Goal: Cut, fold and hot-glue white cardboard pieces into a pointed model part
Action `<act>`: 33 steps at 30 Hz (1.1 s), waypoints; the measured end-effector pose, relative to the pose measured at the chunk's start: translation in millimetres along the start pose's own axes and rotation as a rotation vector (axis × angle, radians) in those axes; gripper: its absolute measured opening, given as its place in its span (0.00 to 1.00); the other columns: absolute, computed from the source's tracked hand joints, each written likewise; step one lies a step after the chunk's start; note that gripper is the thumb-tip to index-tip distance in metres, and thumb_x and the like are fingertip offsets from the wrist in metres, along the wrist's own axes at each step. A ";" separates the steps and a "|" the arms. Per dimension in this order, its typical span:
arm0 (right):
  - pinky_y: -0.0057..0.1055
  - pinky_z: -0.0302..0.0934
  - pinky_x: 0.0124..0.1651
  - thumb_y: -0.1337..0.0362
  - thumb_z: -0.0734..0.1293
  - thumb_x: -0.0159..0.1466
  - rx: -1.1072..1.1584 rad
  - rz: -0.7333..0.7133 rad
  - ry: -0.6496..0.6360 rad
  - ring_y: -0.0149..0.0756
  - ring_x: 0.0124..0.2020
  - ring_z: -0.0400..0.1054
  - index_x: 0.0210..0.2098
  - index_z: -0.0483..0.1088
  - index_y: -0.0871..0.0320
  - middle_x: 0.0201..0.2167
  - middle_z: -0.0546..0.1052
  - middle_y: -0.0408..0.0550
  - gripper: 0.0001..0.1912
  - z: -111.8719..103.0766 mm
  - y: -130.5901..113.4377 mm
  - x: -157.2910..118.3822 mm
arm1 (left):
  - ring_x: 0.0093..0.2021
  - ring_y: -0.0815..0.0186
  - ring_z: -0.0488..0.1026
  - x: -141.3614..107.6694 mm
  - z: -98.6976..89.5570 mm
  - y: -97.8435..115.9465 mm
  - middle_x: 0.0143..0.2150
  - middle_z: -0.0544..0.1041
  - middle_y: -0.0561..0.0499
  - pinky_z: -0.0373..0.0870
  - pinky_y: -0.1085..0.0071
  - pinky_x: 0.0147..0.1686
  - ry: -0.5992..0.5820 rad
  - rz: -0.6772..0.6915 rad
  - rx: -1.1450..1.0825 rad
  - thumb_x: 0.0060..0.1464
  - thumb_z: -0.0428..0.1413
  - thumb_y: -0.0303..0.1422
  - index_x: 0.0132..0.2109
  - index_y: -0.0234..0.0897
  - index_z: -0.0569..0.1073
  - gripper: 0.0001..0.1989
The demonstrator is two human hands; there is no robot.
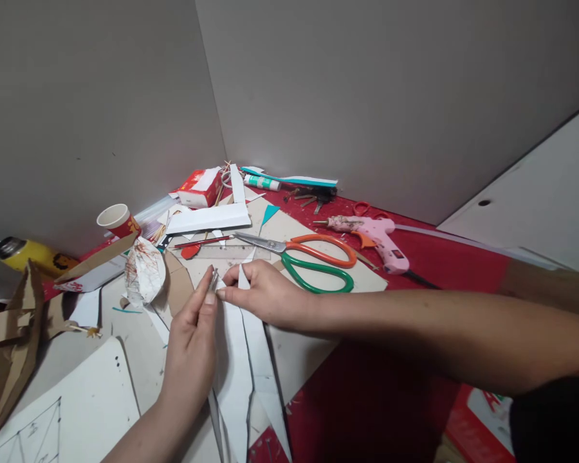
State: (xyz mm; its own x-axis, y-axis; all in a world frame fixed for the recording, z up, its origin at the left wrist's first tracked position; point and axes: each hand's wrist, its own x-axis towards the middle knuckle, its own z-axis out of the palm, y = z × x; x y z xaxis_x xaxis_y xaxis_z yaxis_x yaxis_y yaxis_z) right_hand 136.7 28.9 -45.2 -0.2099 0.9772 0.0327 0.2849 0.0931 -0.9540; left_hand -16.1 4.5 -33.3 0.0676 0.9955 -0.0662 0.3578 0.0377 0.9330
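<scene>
My left hand [196,331] pinches the upper end of a long white paper piece [234,373], where a small shiny tip shows between thumb and fingers. Close beside it, my right hand [263,292] has thumb and fingers closed on the top of the same white paper. The paper hangs down toward the bottom edge in long, pointed, folded strips. Just beyond my right hand lie large scissors [289,247] with one orange and one green handle. What the fingertips cover is hidden.
A pink glue gun [371,238] lies to the right on the red cloth [444,263]. Paper cup [118,222], yellow bottle [33,256] and cardboard pieces [14,360] stand or lie left. Behind are a red box [200,188] and glue stick [262,182]. Grey walls close off the back.
</scene>
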 end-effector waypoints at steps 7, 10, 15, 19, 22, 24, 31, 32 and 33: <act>0.28 0.55 0.36 0.62 0.63 0.59 0.053 -0.067 0.016 0.31 0.29 0.61 0.26 0.66 0.58 0.24 0.67 0.40 0.07 3.6 5.7 -0.1 | 0.69 0.65 0.52 -1.5 1.0 -1.3 0.67 0.63 0.58 0.45 0.70 0.66 -0.004 -0.037 -0.012 0.59 0.54 0.43 0.62 0.50 0.67 0.24; 0.28 0.56 0.38 0.60 0.63 0.61 0.106 -0.048 0.007 0.31 0.30 0.61 0.28 0.67 0.58 0.25 0.68 0.40 0.08 5.1 9.9 0.1 | 0.69 0.66 0.51 -1.0 1.2 -3.0 0.67 0.63 0.58 0.45 0.72 0.66 -0.031 -0.041 -0.048 0.56 0.58 0.39 0.64 0.53 0.64 0.29; 0.28 0.56 0.39 0.62 0.64 0.61 0.119 -0.085 0.003 0.30 0.31 0.62 0.28 0.66 0.59 0.25 0.67 0.39 0.08 4.7 11.4 2.9 | 0.68 0.62 0.54 0.8 1.2 -8.5 0.66 0.65 0.55 0.46 0.66 0.66 -0.045 0.007 0.023 0.55 0.59 0.36 0.66 0.50 0.61 0.32; 0.25 0.56 0.30 0.62 0.65 0.61 0.103 -0.015 -0.103 0.28 0.26 0.60 0.30 0.67 0.60 0.22 0.65 0.37 0.07 -5.8 0.5 2.0 | 0.68 0.62 0.54 3.2 -0.1 -11.6 0.66 0.64 0.56 0.48 0.66 0.66 -0.023 0.069 0.028 0.55 0.59 0.35 0.65 0.51 0.62 0.31; 0.23 0.59 0.23 0.65 0.66 0.59 0.171 0.127 -0.249 0.27 0.22 0.62 0.37 0.66 0.59 0.25 0.67 0.37 0.06 -14.1 -6.1 -2.2 | 0.67 0.62 0.57 3.5 -1.5 -13.0 0.66 0.64 0.56 0.52 0.67 0.64 0.010 0.061 -0.031 0.55 0.59 0.35 0.65 0.53 0.62 0.31; 0.23 0.61 0.20 0.67 0.65 0.58 0.196 0.204 -0.321 0.27 0.20 0.64 0.37 0.65 0.59 0.26 0.69 0.39 0.07 -15.5 -6.5 -4.9 | 0.65 0.61 0.61 2.8 -2.1 -13.7 0.66 0.65 0.55 0.56 0.66 0.63 0.017 0.038 -0.068 0.56 0.59 0.35 0.66 0.53 0.59 0.32; 0.26 0.63 0.27 0.69 0.64 0.58 -0.036 0.081 -0.192 0.31 0.24 0.67 0.34 0.65 0.60 0.26 0.71 0.42 0.04 -0.7 -1.5 -10.6 | 0.67 0.64 0.57 -0.3 0.7 -14.4 0.66 0.65 0.54 0.52 0.70 0.64 0.074 0.064 -0.018 0.55 0.58 0.33 0.65 0.49 0.62 0.31; 0.28 0.64 0.31 0.70 0.64 0.57 -0.082 0.025 -0.161 0.33 0.28 0.69 0.35 0.66 0.60 0.29 0.73 0.45 0.06 1.5 -1.1 -11.1 | 0.67 0.65 0.57 -0.6 1.5 -14.6 0.65 0.66 0.54 0.50 0.70 0.64 0.084 0.063 -0.003 0.55 0.58 0.32 0.65 0.49 0.62 0.31; 0.29 0.64 0.35 0.71 0.63 0.57 -0.115 -0.021 -0.135 0.35 0.32 0.69 0.37 0.67 0.61 0.32 0.74 0.47 0.08 3.7 -0.5 -11.5 | 0.67 0.65 0.57 -0.8 2.3 -14.9 0.65 0.66 0.54 0.50 0.71 0.65 0.095 0.062 0.007 0.55 0.58 0.32 0.65 0.48 0.63 0.31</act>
State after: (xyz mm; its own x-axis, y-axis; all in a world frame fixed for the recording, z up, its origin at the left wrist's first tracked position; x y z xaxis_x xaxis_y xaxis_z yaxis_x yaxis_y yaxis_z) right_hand 135.6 16.9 -46.2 -0.3386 0.9409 0.0046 0.3824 0.1421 -0.9130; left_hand -19.4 3.0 -48.0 0.0016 0.9997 0.0254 0.3626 -0.0243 0.9316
